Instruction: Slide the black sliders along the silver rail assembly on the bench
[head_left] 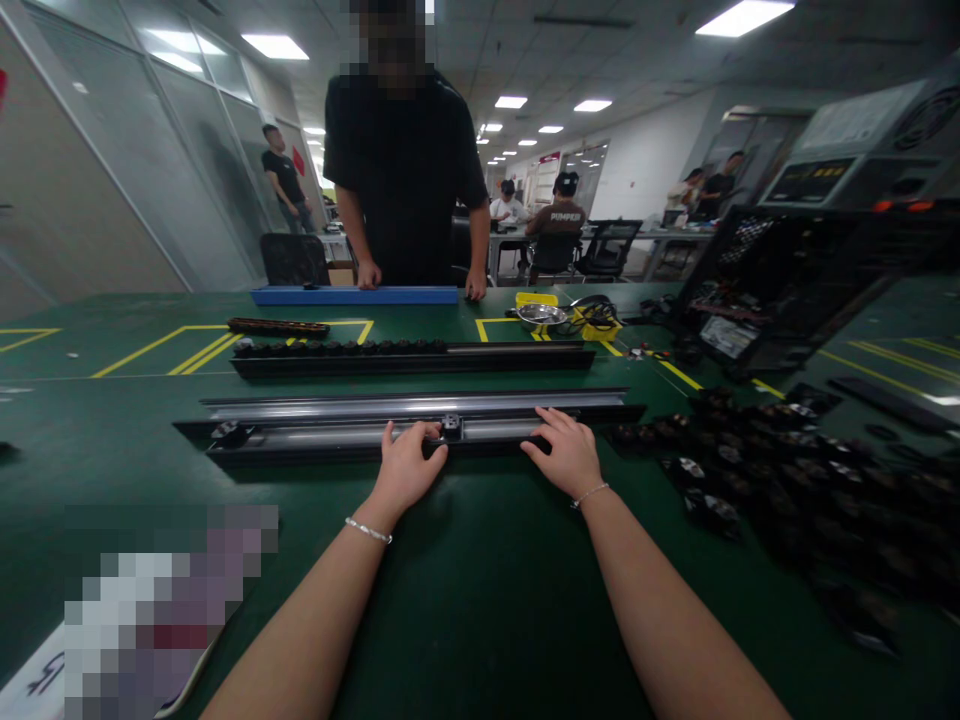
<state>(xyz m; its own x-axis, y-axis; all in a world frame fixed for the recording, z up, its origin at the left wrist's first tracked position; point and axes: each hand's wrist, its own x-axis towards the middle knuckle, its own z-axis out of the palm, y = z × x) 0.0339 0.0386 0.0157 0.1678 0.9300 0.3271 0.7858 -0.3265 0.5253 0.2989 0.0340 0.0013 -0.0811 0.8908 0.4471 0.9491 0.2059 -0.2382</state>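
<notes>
A long black rail (315,452) with a grey metallic channel lies across the green table in front of me. My left hand (406,468) rests at its near side, with thumb and index finger apart. The index fingertip is at a small black part (451,427) sitting in the channel; whether it presses on it I cannot tell. My right hand (566,458) lies over the right part of the rail with fingers spread, holding nothing. Another small black part (232,433) sits at the rail's left end. A second black rail (405,405) lies directly behind.
Farther back lies a rail (517,358) partly filled with black parts. Many loose black parts (810,480) are heaped at the right. A co-worker (405,180) stands opposite, hands by a blue rail (352,296). A metal bowl (541,314) and an open computer case (739,290) stand behind.
</notes>
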